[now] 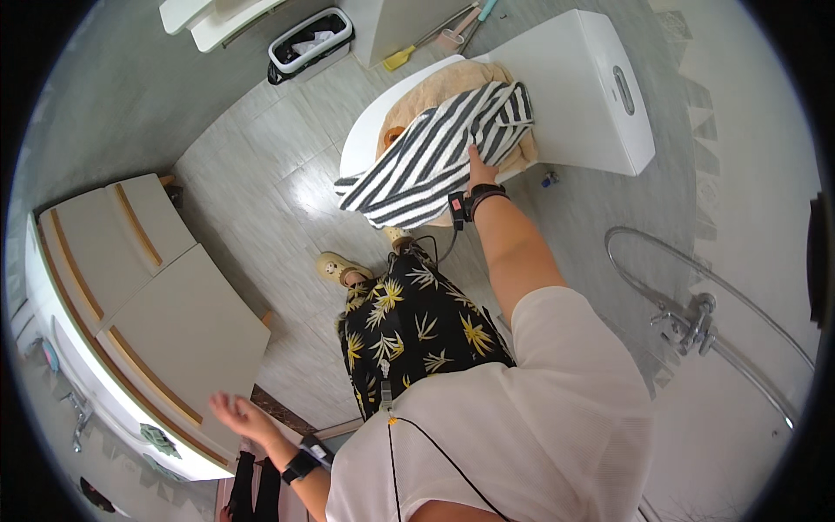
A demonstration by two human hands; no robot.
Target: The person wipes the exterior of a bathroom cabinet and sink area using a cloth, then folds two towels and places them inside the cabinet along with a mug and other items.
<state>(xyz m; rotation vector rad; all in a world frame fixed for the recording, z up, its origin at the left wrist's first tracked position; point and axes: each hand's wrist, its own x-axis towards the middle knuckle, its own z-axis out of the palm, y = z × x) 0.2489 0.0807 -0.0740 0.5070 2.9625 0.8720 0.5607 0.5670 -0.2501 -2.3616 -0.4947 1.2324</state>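
Striped towel across the toilet lid, right hand on its near side

Far left: a metal tap [80, 422] by the wall, then a white cabinet [187, 313] with long wooden drawer edges. Its floor-side corner juts toward the middle of the room.

Left hand [246, 418]: raised beside the cabinet, holding nothing, fingers loosely spread and slightly bent. A dark band on the wrist.

Middle: grey tiled floor [235, 161] makes a broad strip between cabinet and toilet, room to move there. White-rimmed bin [309, 48] with a black liner at its far side, apart from the lid. Yellowish shoe [335, 266] on the tiles, short of the lid's near edge.

Toilet lid [355, 150]: white, bare along its rounded front end. Beige towel [448, 80] bunched over it, showing along the far edge and toward the tank. Striped towel [426, 157], dark and white, lies over the beige one, slanting from near the tank end to past the near edge, where it hangs over.

Right hand [481, 170]: touching the striped towel on its near side. One digit shows along the cloth; cannot tell whether the fingers pinch it or press.

Right: white tank [570, 96] closes off that end. Beyond, a wall mixer [696, 326] with a looping metal hose [687, 254], well apart from the towels.
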